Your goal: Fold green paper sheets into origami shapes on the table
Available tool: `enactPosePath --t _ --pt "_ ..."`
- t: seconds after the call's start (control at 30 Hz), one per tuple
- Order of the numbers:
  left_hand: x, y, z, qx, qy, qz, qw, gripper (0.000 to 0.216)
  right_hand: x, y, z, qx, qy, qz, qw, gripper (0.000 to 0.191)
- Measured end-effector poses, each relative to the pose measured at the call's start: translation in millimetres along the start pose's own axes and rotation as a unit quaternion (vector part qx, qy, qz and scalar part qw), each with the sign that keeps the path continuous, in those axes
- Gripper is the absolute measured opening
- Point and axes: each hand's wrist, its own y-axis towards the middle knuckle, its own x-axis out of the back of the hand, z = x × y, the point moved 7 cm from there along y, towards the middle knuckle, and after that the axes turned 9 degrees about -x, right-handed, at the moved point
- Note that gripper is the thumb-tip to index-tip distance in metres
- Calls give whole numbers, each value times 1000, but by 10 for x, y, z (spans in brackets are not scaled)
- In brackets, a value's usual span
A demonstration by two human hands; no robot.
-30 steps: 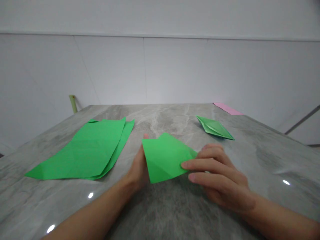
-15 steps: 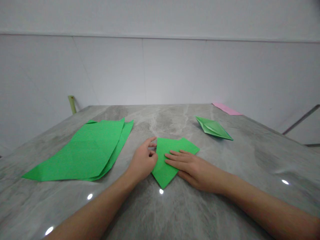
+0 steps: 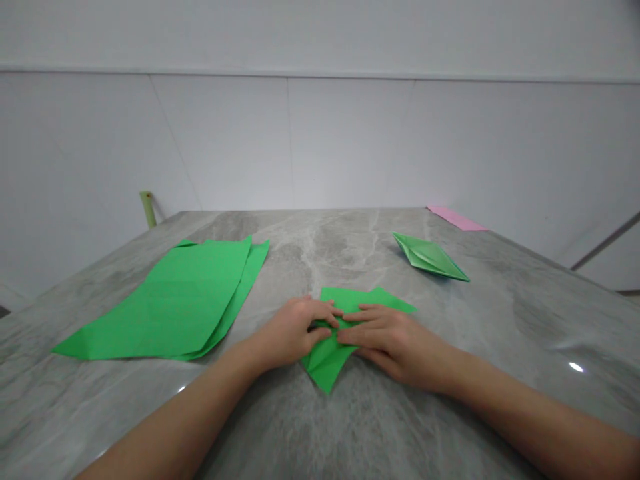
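A folded green sheet of paper (image 3: 327, 373) lies on the grey table in front of me, one corner pointing towards me and another reaching out to the right. My left hand (image 3: 297, 330) is over the paper's left part, fingers bent and thumb close to the fingertips, pinching the paper there. Flat across the right part rests my right hand (image 3: 400, 340), its fingers stretched out and pressing down. The two hands' fingertips nearly meet over the middle, where they hide part of the paper.
To the left lies a stack of green paper sheets (image 3: 185, 300). A folded light-green paper piece (image 3: 430, 258) sits at the back right. Beyond it, pink paper (image 3: 457, 219) lies at the marbled table's (image 3: 325, 240) far edge, near the white wall (image 3: 345, 140).
My left hand has moved right from the paper's left edge onto it. The paper has shifted slightly towards me and right, and its near part looks creased. My right hand still presses on it.
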Motion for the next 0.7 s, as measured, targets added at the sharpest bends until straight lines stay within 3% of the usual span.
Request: enactPosePath --t 0.07,0.23,0.43,0.7 --pt "3 6 -23 2 -22 2 1000 12 57 -2 -78 -23 -7 -49 998 21" --pt "1 5 -144 9 -68 -2 998 49 58 -16 -160 -40 -19 -70 997 15" --pt "-59 -16 -269 4 -24 40 999 17 43 -26 -137 -41 -35 -78 996 11" --pt "-105 -13 -236 8 21 67 998 20 158 -24 -319 -113 -95 -119 982 3"
